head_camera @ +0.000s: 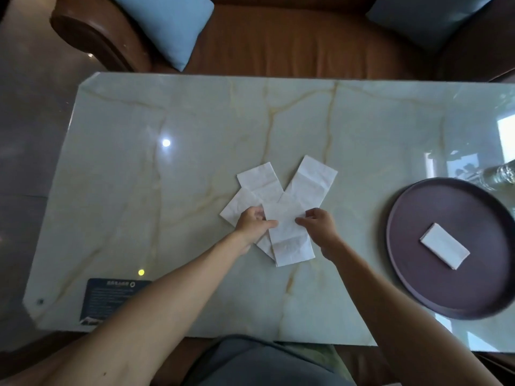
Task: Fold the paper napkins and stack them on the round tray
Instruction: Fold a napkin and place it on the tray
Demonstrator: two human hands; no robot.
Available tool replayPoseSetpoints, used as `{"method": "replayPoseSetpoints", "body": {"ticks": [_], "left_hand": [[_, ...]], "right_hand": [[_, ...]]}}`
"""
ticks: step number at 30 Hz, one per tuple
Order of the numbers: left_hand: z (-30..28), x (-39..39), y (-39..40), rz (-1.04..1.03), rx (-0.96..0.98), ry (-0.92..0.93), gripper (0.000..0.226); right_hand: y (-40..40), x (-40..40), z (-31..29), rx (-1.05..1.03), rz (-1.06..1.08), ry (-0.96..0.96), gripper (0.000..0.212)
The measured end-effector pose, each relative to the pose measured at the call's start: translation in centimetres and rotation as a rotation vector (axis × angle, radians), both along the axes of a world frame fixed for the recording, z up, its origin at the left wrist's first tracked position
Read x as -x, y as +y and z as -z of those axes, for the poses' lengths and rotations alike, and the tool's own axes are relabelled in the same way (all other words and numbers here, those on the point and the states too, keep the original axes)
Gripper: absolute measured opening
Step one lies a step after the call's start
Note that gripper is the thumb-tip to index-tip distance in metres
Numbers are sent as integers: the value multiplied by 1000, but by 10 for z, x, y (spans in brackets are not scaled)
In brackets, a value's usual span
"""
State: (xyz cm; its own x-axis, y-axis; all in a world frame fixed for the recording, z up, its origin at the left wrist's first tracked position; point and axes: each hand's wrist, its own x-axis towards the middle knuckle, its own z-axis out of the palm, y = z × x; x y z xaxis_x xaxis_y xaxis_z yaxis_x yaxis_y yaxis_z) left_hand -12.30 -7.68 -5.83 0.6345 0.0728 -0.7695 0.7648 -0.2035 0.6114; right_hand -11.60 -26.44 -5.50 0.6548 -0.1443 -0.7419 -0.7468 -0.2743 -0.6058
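Three long white paper napkins lie fanned and overlapping in the middle of the marble table. The top napkin runs toward me; my left hand pinches its left edge and my right hand pinches its right edge. A second napkin angles away to the right, and a third angles to the left beneath the others. The dark round tray sits at the right with one folded napkin lying on it.
A glass object stands just beyond the tray at the right edge. A dark printed card lies at the near left of the table. A brown leather sofa with blue cushions is behind the table.
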Motion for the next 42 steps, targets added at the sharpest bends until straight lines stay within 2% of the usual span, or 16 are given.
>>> {"method": "replayPoseSetpoints", "body": {"ticks": [2,4,7,11,14,16,18,20,22,24,28,34,39,42], "left_hand": [[-1,-1,3,-1,14,13,52],[-6,-4,6,18,8,0,67],[-23,-12,11,82,22,-105,78],[-59,-31,13,150,8,-288,63],[-86,-45,11,151,19,-384,49],[-103,-51,10,172,-2,-454,36],[-119,-57,11,233,-28,-533,22],[-134,-60,12,330,-112,-628,13],[-145,-60,13,427,-263,-738,15],[-152,-59,13,473,-336,-810,20],[-166,-61,17,537,-272,-797,24],[-177,-60,16,598,-155,-731,34],[-183,-53,19,533,55,-617,31],[-183,-48,21,411,159,-577,28]], "right_hand": [[-2,1,-5,1,-22,-29,13],[-4,0,-16,-9,-48,-64,18],[-7,-7,-37,-30,-83,-139,27],[-7,-22,-74,-82,-90,-253,21],[-8,-31,-102,-151,-119,-328,45],[-9,-39,-115,-126,-210,-407,56],[-10,-46,-127,-41,-305,-482,45],[-11,-51,-137,60,-358,-541,24],[-13,-55,-147,140,-394,-598,7],[-15,-58,-154,236,-437,-677,5],[-19,-62,-174,348,-547,-754,8],[-20,-65,-202,253,-658,-700,12],[-37,-66,-201,80,-587,-677,11],[-49,-63,-195,-39,-380,-678,12]]}}
